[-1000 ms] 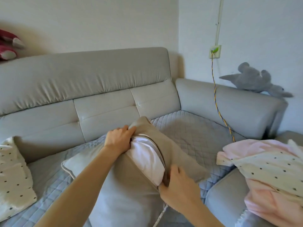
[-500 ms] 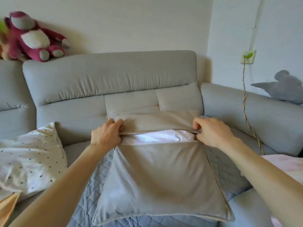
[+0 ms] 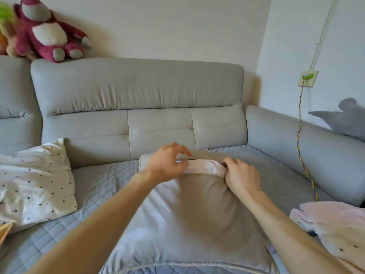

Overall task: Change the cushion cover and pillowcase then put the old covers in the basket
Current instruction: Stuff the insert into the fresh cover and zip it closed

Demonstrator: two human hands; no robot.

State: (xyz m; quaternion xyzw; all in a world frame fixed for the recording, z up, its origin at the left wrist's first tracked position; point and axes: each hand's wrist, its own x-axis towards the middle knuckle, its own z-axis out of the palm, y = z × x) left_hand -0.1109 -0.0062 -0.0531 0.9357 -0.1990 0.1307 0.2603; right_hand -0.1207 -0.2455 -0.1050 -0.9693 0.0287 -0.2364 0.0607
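A grey cushion cover (image 3: 187,224) lies flat on the quilted sofa seat, its opening at the far edge. The white inner cushion (image 3: 205,168) shows through that opening. My right hand (image 3: 242,177) grips the cover's edge at the right end of the opening. My left hand (image 3: 167,165) hovers over the left end, blurred, fingers arched above the far flap and thumb near the white inner cushion, gripping nothing that I can see. A white dotted pillow (image 3: 33,184) leans at the left. A pink and dotted cloth (image 3: 335,230) lies at the right.
The grey sofa backrest (image 3: 138,89) rises just behind the cushion. A red plush bear (image 3: 47,30) sits on top of it at the left, a grey plush (image 3: 343,117) on the right arm. A braided cable (image 3: 299,135) hangs from a wall socket.
The cushion has dropped flatter onto the seat. My left hand has let go of the far flap and moved right over the opening. My right hand has moved left along the edge, narrowing the gap.
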